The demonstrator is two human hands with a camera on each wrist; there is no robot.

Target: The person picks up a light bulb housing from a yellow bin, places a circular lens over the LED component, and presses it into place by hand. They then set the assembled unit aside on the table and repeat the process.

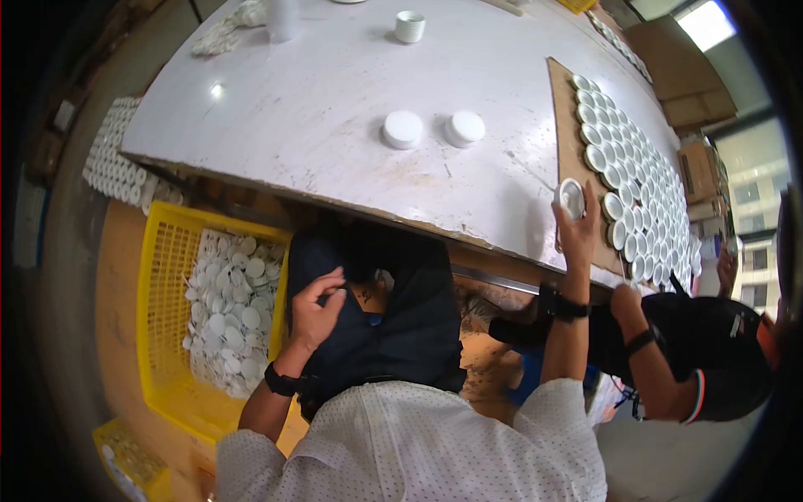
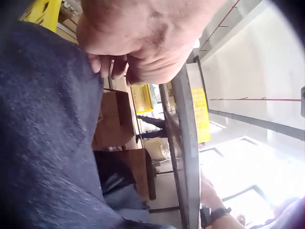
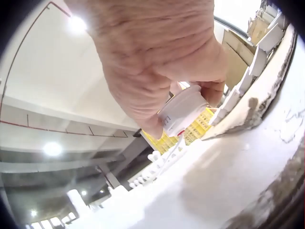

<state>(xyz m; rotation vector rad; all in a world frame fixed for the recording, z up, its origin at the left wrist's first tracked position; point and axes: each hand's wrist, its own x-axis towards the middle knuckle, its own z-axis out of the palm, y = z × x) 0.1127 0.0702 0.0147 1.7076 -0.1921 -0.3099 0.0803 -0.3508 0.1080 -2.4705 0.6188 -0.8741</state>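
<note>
The right hand [image 1: 577,230] pinches a round white cup-like piece [image 1: 570,199] by its sides, over the table edge beside the brown board. In the right wrist view, thumb and fingers of the right hand [image 3: 157,62] grip the white piece [image 3: 183,109], which stands tilted and has dark print on its side. The left hand [image 1: 317,311] is above the lap with bent fingers and nothing visible between them; the left wrist view shows the left hand [image 2: 143,38] near the dark trousers. Two white round pieces [image 1: 403,130] [image 1: 465,128] sit apart on the table.
On the brown board [image 1: 569,125] at the right stand rows of white cups [image 1: 640,192]. A stacked white piece [image 1: 410,27] and a cloth [image 1: 230,32] are at the table's back. A yellow basket [image 1: 171,402] holds white discs [image 1: 232,322]. Another person [image 1: 669,356] is at the right.
</note>
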